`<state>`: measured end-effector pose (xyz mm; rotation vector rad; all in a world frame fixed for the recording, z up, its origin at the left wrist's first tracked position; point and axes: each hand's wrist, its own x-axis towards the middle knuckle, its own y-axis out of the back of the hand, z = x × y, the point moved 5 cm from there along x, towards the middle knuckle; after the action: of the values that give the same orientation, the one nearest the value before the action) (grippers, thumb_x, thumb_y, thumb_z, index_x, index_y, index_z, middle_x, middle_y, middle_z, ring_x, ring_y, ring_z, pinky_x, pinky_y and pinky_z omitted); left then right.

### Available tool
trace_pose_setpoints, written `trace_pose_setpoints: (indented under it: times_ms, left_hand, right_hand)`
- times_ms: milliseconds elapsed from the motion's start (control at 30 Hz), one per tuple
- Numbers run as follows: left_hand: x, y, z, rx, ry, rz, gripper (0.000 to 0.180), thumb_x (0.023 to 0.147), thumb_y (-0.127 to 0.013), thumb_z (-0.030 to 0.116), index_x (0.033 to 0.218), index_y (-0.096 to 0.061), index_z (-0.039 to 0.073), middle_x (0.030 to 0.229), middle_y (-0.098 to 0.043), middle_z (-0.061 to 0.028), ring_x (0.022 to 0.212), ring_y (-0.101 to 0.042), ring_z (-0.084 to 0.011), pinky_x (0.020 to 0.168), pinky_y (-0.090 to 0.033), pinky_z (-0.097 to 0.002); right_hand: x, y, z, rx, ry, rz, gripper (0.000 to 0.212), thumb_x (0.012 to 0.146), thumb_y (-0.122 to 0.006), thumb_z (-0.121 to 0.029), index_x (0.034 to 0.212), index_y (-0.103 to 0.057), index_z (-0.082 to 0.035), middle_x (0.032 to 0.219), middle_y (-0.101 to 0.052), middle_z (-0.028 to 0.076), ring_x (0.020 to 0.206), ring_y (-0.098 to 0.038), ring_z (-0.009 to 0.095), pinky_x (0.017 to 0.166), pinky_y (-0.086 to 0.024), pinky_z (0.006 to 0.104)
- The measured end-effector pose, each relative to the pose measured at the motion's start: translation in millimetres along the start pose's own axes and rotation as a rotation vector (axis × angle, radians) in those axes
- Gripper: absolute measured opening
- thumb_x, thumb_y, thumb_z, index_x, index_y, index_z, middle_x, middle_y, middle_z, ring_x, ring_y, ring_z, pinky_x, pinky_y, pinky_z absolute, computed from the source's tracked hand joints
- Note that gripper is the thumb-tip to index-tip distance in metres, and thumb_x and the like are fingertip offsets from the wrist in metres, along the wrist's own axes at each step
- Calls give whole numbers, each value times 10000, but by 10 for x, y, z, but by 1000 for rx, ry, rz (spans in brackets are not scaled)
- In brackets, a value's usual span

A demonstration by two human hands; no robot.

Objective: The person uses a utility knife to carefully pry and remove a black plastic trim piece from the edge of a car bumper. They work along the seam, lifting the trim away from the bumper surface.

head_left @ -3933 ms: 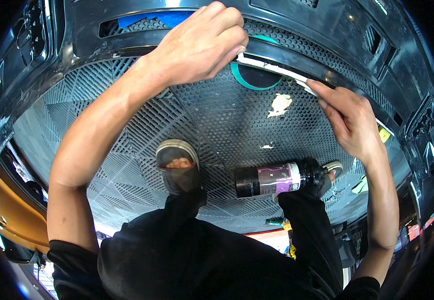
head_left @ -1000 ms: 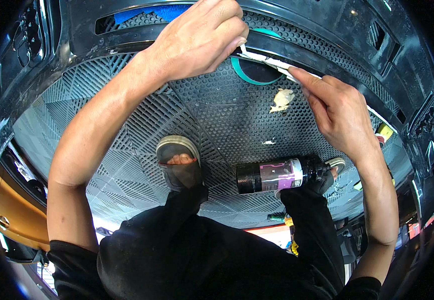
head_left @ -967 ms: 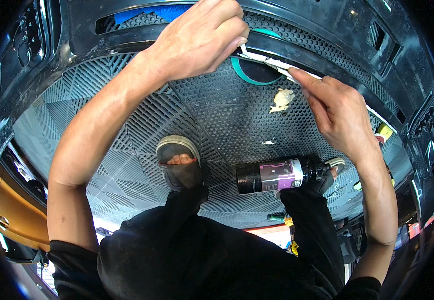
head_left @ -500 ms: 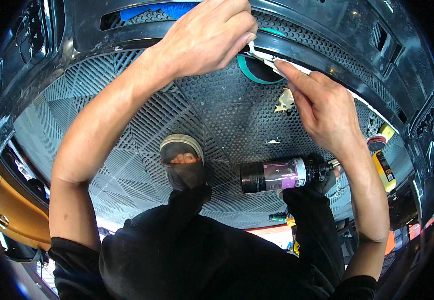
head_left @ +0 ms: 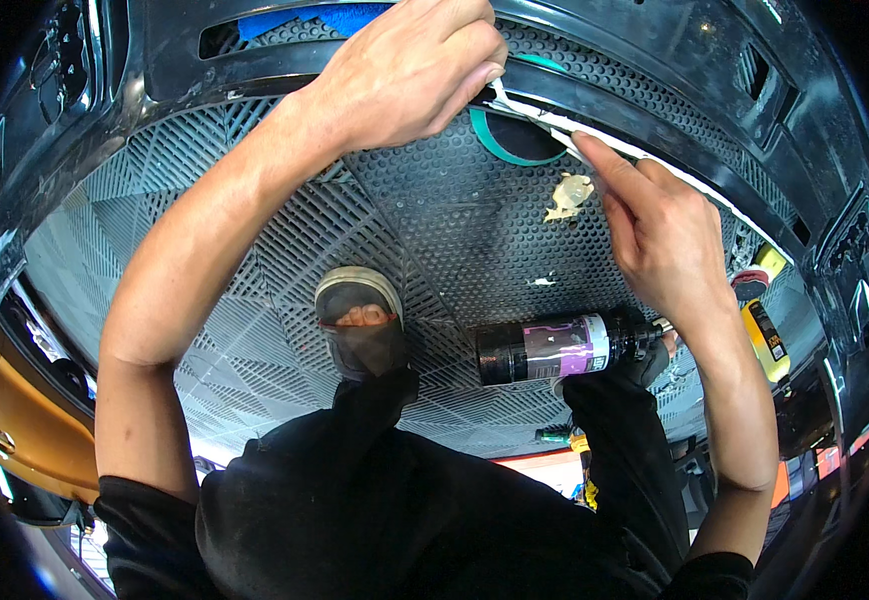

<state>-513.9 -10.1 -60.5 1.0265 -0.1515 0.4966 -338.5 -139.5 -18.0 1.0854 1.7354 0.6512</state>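
Observation:
A white sealant-like strip (head_left: pixel 661 156) runs along the edge of a curved black car panel (head_left: pixel 645 117). My left hand (head_left: pixel 410 72) is closed at the far side, pinching the strip's loose, lifted end between thumb and fingertips. Just right of it, my right hand (head_left: pixel 667 222) is closed with the index finger stretched along a thin, light-coloured tool (head_left: pixel 567 140). That tool's tip reaches toward the strip near the left fingers. Its exact kind is not clear, as the fingers cover most of it.
A black bottle with a purple label (head_left: pixel 555 348) hangs before my body. Beneath are grey ribbed floor tiles (head_left: pixel 295 240), a dark disc with a green rim (head_left: pixel 515 155) and a cream scrap (head_left: pixel 570 195). A blue cloth (head_left: pixel 350 18) shows behind the panel; a yellow bottle (head_left: pixel 767 340) stands right.
My right hand has shifted slightly right and toward me along the panel edge. The left hand keeps its pinch on the strip, and the gap between the hands is a little wider.

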Motion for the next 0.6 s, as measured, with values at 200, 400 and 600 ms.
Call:
trace_pose_setpoints:
  times_ms: [200, 400, 600]
  left_hand:
    - [-14, -14, -51, -84, -18, 103, 116, 882, -677, 65, 948, -617, -9, 877, -556, -165, 799, -544, -336, 739, -458, -431]
    - [12, -40, -65, -92, 57, 28, 93, 884, -668, 69, 934, -617, 9, 873, -550, -156, 810, -540, -336, 741, -460, -427]
    - [16, -48, -74, -101, 85, 9, 88, 888, -661, 66, 936, -619, 6, 872, -554, -164, 809, -540, -339, 742, -458, -439]
  right_hand:
    - [-36, 64, 45, -13, 17, 4, 500, 934, -666, -45, 1415, -645, -178, 729, -569, 113, 616, -592, 276, 599, -473, 422]
    - [-80, 105, -92, 52, 44, 30, 515, 929, -673, -32, 1426, -639, -165, 707, -543, 96, 593, -566, 240, 582, -465, 402]
    - [64, -66, -166, 85, 15, 62, 513, 930, -666, -32, 1423, -641, -174, 708, -553, 104, 594, -575, 259, 578, -470, 400]
